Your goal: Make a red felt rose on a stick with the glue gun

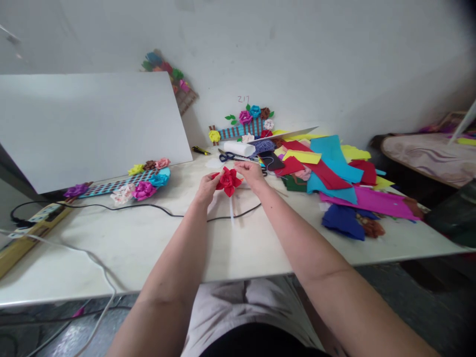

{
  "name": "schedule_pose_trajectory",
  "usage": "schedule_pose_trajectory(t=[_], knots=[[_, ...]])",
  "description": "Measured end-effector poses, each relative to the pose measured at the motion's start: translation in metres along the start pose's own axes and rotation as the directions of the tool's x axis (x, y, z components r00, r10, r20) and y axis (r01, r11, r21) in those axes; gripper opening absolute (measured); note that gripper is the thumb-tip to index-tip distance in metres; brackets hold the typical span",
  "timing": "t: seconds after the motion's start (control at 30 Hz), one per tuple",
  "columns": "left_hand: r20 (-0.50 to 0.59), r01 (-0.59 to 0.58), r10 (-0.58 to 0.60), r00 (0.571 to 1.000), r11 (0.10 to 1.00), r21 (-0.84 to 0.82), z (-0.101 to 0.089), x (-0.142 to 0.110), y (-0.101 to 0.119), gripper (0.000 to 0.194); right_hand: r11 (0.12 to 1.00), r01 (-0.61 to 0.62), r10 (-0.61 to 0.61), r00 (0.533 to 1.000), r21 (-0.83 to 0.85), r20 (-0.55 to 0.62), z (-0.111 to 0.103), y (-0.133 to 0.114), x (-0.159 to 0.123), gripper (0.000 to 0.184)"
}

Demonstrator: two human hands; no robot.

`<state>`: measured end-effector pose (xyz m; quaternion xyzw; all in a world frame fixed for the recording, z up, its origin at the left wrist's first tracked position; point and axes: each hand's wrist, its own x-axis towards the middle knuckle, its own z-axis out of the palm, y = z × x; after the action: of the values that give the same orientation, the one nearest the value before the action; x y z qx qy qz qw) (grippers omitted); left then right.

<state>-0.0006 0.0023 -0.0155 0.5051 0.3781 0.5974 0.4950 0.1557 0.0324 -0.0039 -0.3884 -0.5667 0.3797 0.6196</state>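
- Whitish tabletop [245, 253], smudged, against a pale wall [316, 59]; front edge nearest the wearer.
- Pale stick [232, 210] just below the flower, partly blurred; could roll or get knocked if a wrist drops.
- Black cable [141, 206] runs across the worktop under the forearms, from the power strip [40, 218] side; a snagged arm could tug it and jolt the work.
- Red paper flower [229, 182] held up between both hands, mid-table.
- Left hand [208, 187]: fingers closed on the flower's left side. Too hard a pinch might crush or tear petals; too loose, layers might splay.
- Right hand [251, 173]: fingertips bunched at the upper right petals; can't tell if gripping. Uneven pull there could twist the flower off centre.
- Scissors [226, 157] just beyond, box cutter [201, 150] off left; blind reaching risks a nick.
- Purple yarn [264, 147] beside the coloured paper sheets [330, 156]; a loose strand could catch, dragging sheets along.
- Flower-trimmed woven panel [119, 186] left, whiteboard [92, 129] leaning behind; a bump might slide it onto those blooms.
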Motion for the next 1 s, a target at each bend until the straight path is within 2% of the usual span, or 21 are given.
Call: schedule_pose_trajectory(t=[0.17, 0.37, 0.43, 0.53, 0.63, 0.77, 0.9, 1.0], knots=[[-0.009, 0.007, -0.006, 1.000, 1.000, 0.027, 0.001, -0.002, 0.002, 0.054, 0.993, 0.019, -0.028, 0.997, -0.116, -0.074, -0.003, 0.005, 0.004, 0.016], [-0.048, -0.017, 0.018, 0.999, 1.000, 0.014, -0.003, 0.003, -0.004, 0.051, 0.989, 0.030, -0.067, 0.964, -0.142, -0.259, -0.015, -0.001, 0.007, 0.022], [-0.062, -0.029, 0.029, 0.998, 1.000, -0.005, -0.004, 0.005, -0.005, 0.050, 0.992, 0.039, -0.072, 0.956, -0.120, -0.283, -0.018, -0.003, 0.008, 0.025], [-0.079, -0.041, 0.037, 0.996, 0.998, -0.043, -0.006, 0.008, -0.008, 0.050, 0.999, 0.051, -0.054, 0.971, -0.019, -0.233, -0.017, -0.008, 0.007, 0.032], [-0.095, -0.041, 0.033, 0.995, 0.996, -0.082, -0.008, 0.010, -0.009, 0.050, 0.996, 0.046, -0.036, 0.990, 0.072, -0.134, -0.012, -0.015, 0.002, 0.042], [-0.110, -0.042, 0.028, 0.994, 0.992, -0.122, -0.009, 0.011, -0.010, 0.049, 0.995, -0.019, 0.019, 1.000, 0.099, 0.005, -0.006, -0.023, -0.005, 0.050], [-0.124, -0.042, 0.023, 0.992, 0.988, -0.152, -0.010, 0.010, -0.008, 0.049, 0.990, -0.069, 0.051, 0.989, 0.125, 0.141, -0.004, -0.024, -0.007, 0.040], [-0.141, -0.038, 0.014, 0.990, 0.985, -0.169, -0.009, 0.009, -0.006, 0.050, 0.987, -0.100, 0.075, 0.979, 0.126, 0.190, -0.003, -0.024, -0.008, 0.031]])
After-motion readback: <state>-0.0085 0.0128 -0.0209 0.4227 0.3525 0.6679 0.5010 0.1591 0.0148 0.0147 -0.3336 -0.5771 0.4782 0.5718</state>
